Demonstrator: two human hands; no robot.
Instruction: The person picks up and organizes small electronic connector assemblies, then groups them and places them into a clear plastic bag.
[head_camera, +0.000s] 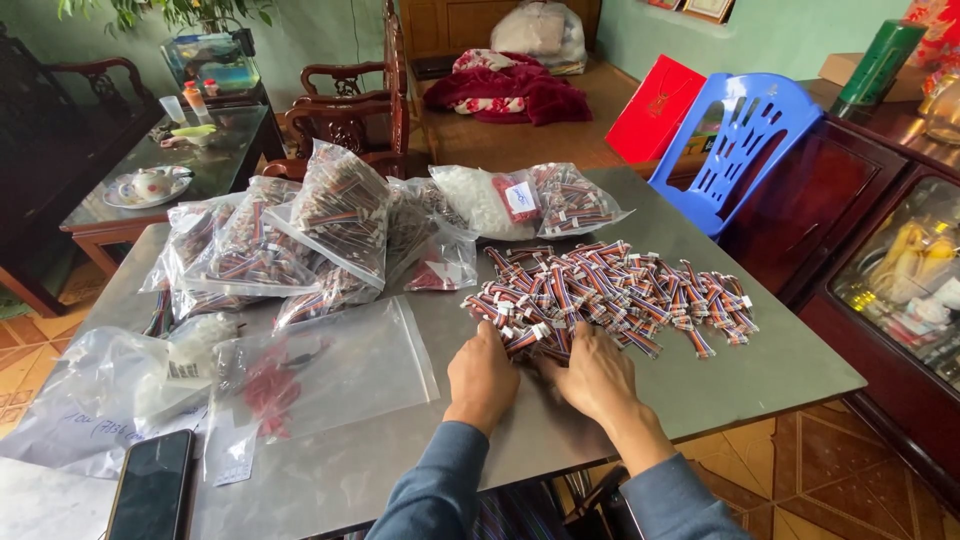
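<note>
Short striped wire harnesses with white plugs (610, 295) lie heaped on the grey metal bench (790, 370) — spreading away rightward from both hands. Left hand (482, 375) and right hand (592, 372), fingers curled, press on the heap's near-left edge — equally close.

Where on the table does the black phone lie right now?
In the head view the black phone lies face up at the table's near left corner, beside clear plastic bags, left of the left hand.
</note>
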